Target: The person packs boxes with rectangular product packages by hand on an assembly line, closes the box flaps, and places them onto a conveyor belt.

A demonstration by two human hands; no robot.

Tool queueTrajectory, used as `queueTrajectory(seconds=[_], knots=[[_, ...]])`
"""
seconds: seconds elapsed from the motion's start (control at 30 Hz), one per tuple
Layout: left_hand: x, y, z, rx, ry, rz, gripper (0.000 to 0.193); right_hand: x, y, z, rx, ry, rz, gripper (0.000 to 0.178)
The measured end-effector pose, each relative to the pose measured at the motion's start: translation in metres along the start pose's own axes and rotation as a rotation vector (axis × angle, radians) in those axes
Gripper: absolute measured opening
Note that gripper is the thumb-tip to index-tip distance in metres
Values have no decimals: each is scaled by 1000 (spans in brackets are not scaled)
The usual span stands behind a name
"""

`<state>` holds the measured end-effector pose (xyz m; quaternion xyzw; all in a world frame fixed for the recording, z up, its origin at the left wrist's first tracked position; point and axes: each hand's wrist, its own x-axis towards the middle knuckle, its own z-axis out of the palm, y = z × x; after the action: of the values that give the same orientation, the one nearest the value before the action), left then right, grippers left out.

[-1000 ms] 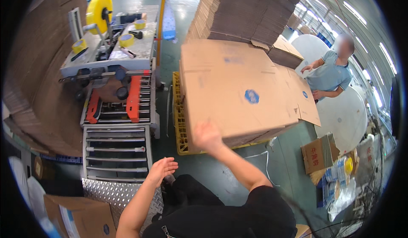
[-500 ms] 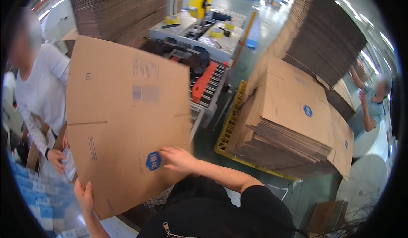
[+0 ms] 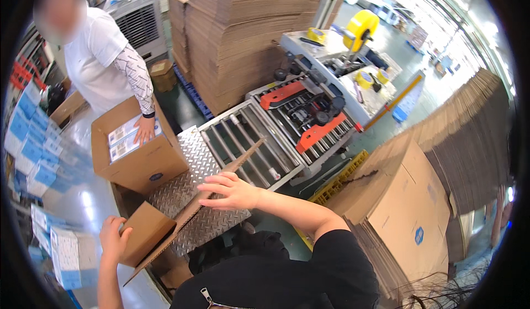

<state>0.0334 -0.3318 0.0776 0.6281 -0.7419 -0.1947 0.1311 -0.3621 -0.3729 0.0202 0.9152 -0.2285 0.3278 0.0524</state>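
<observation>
A partly folded cardboard carton (image 3: 144, 233) stands tilted in front of me, its large panel seen almost edge-on. My left hand (image 3: 113, 239) is closed on its left panel, thumb toward me. Along the panel's upper edge my right hand (image 3: 236, 192) has its fingers stretched out and spread, touching or very near the cardboard. Just beyond, an open carton (image 3: 144, 168) holds white-and-blue packs (image 3: 122, 135). A co-worker's hand (image 3: 145, 129) rests on those packs. Beneath lies a metal tread plate (image 3: 196, 149).
Past the plate runs a roller conveyor (image 3: 232, 138) to a taping machine with a yellow tape roll (image 3: 361, 26) and orange guides (image 3: 314, 139). Flat cartons are stacked behind (image 3: 243, 38) and at right (image 3: 411, 209). White-and-blue boxes (image 3: 66, 248) crowd the left table (image 3: 83, 198).
The carton has turned from facing me broadly to nearly edge-on, and its side panel now stands out. My view has shifted left, showing the co-worker's filled carton. Both hands stay at the cardboard.
</observation>
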Motion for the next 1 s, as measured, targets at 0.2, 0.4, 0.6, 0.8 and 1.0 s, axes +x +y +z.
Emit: queueTrajectory(seconds=[0.2,0.4,0.6,0.8,1.0], knots=[[0,-26,-17,157,31,-118,28,9,26,0,-103,65,-156,42],[19,-74,-93,39,221,-368,21,54,18,11,603,126,-224,45],[44,-16,3,265,-245,-217,36,121,-52,101,900,-113,-172,34],[-12,-52,-36,-266,-831,391,55,94,-38,174,365,-663,-303,20],[58,-49,-15,304,-255,192,94,197,83,60,-239,-113,429,36]])
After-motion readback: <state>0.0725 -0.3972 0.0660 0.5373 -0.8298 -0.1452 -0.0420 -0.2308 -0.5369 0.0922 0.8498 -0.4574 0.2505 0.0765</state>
